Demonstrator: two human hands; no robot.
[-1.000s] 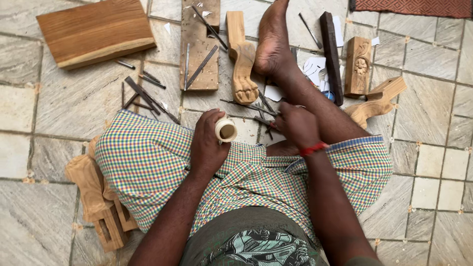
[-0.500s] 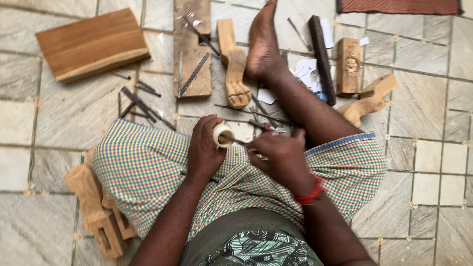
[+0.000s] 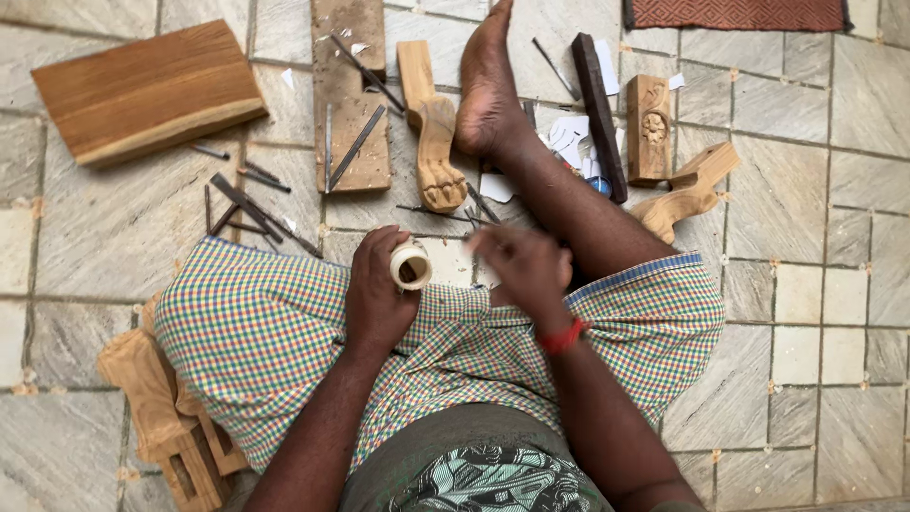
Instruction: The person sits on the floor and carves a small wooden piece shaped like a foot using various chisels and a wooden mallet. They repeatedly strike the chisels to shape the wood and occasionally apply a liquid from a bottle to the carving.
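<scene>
My left hand (image 3: pixel 374 296) is shut on a small cream roll (image 3: pixel 410 265) with a hollow core, held over my checked cloth lap (image 3: pixel 275 341). My right hand (image 3: pixel 521 265), with a red band (image 3: pixel 564 337) at the wrist, is blurred just to the right of the roll. Its fingers point toward the roll, and whether they grip anything is not visible. My bare right foot (image 3: pixel 488 90) stretches out ahead on the tiled floor.
A carved paw-foot wooden leg (image 3: pixel 431 142) lies beside the foot. Left of it is a board (image 3: pixel 351 104) with thin metal tools, loose chisels (image 3: pixel 251 204) and a thick plank (image 3: pixel 147 90). On the right lie a dark bar (image 3: pixel 597 114), a flower-carved block (image 3: pixel 649 128) and a curved carving (image 3: pixel 687 194). Carved legs (image 3: pixel 156 408) lie by my left knee.
My right hand has drawn back from the tools on the floor toward my lap and now sits close beside the roll. The left hand keeps the roll in about the same place.
</scene>
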